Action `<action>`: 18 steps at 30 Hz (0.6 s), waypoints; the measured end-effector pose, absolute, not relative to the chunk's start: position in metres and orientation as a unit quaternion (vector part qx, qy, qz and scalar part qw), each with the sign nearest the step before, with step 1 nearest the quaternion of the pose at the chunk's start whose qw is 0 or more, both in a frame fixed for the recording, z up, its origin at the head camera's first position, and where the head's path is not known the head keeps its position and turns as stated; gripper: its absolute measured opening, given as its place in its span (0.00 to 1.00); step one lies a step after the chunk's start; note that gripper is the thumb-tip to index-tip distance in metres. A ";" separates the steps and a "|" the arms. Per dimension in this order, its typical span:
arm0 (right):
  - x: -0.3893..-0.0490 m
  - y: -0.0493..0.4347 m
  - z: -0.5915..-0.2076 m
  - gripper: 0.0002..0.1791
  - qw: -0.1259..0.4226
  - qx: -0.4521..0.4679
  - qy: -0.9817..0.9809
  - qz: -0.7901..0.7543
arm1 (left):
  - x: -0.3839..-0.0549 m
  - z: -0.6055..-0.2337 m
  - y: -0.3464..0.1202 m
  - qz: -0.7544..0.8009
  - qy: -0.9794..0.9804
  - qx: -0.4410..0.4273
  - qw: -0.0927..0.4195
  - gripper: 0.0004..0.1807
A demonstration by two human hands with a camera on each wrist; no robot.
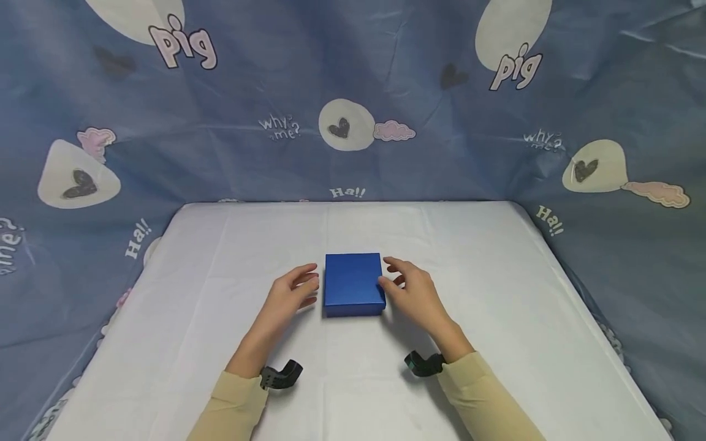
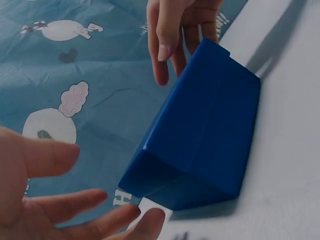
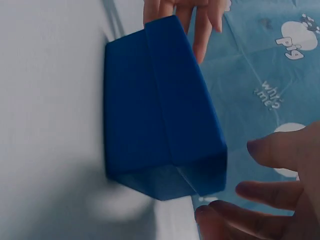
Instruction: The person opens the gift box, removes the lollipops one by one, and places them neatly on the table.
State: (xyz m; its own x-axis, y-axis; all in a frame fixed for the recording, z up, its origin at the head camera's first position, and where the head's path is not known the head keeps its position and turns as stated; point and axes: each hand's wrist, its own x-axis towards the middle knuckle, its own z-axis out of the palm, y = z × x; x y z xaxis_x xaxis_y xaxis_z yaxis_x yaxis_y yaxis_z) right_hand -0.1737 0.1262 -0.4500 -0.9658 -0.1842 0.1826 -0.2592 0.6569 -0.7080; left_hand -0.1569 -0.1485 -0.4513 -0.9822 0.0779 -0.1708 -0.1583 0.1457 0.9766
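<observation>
A blue lidded box (image 1: 353, 280) lies flat in the middle of the white table. Both wrist views show a seam along its side where the lid meets the base. To its left, my left hand (image 1: 291, 293) has relaxed, spread fingers with a small gap to the box. My right hand (image 1: 412, 293) is at the opposite side, its thumb tip close to the right edge of the lid; contact there is hard to tell. In the right wrist view, the fingers (image 3: 275, 195) are loosely bent and grip nothing. The box's contents are hidden.
A white cloth covers the table (image 1: 265, 245). Behind and around it hangs a blue printed curtain (image 1: 231, 147). Each wrist wears a black strap with a small device, the left device (image 1: 282, 375) and the right device (image 1: 423, 364) both above the cloth.
</observation>
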 end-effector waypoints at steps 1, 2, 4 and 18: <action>-0.174 0.126 -0.450 0.26 0.043 0.116 -0.908 0.399 | -0.159 -0.452 -0.146 0.653 0.752 -0.034 0.089 0.27; -0.174 0.125 -0.451 0.26 0.040 0.111 -0.908 0.401 | -0.161 -0.452 -0.143 0.653 0.752 -0.038 0.087 0.27; -0.174 0.123 -0.453 0.26 0.033 0.100 -0.908 0.405 | -0.165 -0.453 -0.139 0.650 0.754 -0.044 0.084 0.26; -0.176 0.113 -0.460 0.27 -0.006 0.053 -0.879 0.473 | -0.169 -0.466 -0.130 0.644 0.760 -0.055 0.071 0.26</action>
